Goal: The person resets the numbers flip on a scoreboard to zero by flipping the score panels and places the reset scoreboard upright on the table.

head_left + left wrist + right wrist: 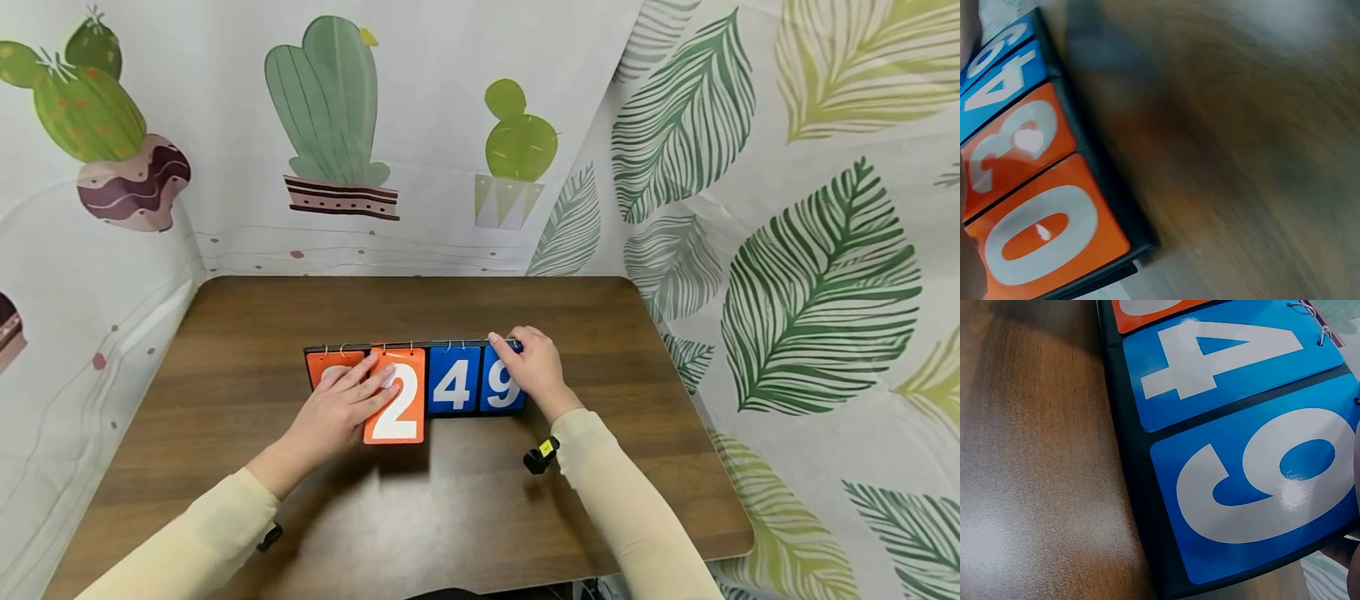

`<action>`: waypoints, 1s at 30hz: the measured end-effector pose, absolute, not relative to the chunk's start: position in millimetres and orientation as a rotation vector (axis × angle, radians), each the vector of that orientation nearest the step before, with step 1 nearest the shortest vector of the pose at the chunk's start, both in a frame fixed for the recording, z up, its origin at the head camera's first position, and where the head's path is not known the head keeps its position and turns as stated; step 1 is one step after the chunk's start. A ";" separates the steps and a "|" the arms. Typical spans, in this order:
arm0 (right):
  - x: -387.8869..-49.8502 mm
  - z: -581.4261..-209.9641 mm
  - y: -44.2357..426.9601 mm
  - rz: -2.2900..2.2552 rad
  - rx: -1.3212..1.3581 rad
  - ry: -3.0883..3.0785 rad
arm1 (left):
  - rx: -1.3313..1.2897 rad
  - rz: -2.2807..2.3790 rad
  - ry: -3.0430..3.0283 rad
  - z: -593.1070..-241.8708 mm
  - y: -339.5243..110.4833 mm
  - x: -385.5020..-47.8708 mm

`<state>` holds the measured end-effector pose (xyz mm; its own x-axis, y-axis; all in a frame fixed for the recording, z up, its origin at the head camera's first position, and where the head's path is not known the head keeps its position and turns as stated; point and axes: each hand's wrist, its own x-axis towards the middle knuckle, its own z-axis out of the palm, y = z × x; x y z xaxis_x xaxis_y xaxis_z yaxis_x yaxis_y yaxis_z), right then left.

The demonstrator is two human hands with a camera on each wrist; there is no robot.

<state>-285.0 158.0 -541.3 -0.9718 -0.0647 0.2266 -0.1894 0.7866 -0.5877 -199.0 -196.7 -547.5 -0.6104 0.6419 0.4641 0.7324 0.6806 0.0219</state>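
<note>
A tabletop flip scoreboard (453, 415) stands tilted on the table, with orange and blue number cards on rings along its top edge. My left hand (337, 412) lies across the orange 2 card (395, 417), fingers extended over its face; its thumb cannot be made out clearly. That card stands out from the board. Beneath it, the left wrist view shows an orange 3 card (1013, 147) beside an orange 0 card (1041, 234). My right hand (536, 367) grips the board's top right corner, partly covering the blue 9 card (1254, 481). Left of that is the blue 4 card (1229, 359).
A brown wooden table (450, 517) carries the board, with tabletop on every side of it. Behind and beside it hang white cloths printed with cacti (330, 100) and leaves (825, 283). Small black devices (540, 457) are worn at the wrists.
</note>
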 end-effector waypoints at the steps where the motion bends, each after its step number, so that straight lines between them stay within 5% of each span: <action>1: -285.0 -541.4 158.3 0.947 0.195 -2.787 | -1.062 -0.276 -2.480 -549.1 -196.4 -199.1; 22: -285.0 -542.6 158.8 0.974 0.193 -2.781 | -1.058 0.019 -2.386 -575.4 -198.4 -207.9; 30: -286.6 -545.0 159.8 0.968 0.209 -2.785 | -1.140 -0.220 -2.390 -536.8 -190.9 -211.4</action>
<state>-286.6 159.8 -545.0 -0.9729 -0.0719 0.2198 -0.1927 0.7773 -0.5989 -211.4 -190.9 -536.8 -0.5380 0.6887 0.4861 0.7658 0.6403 -0.0596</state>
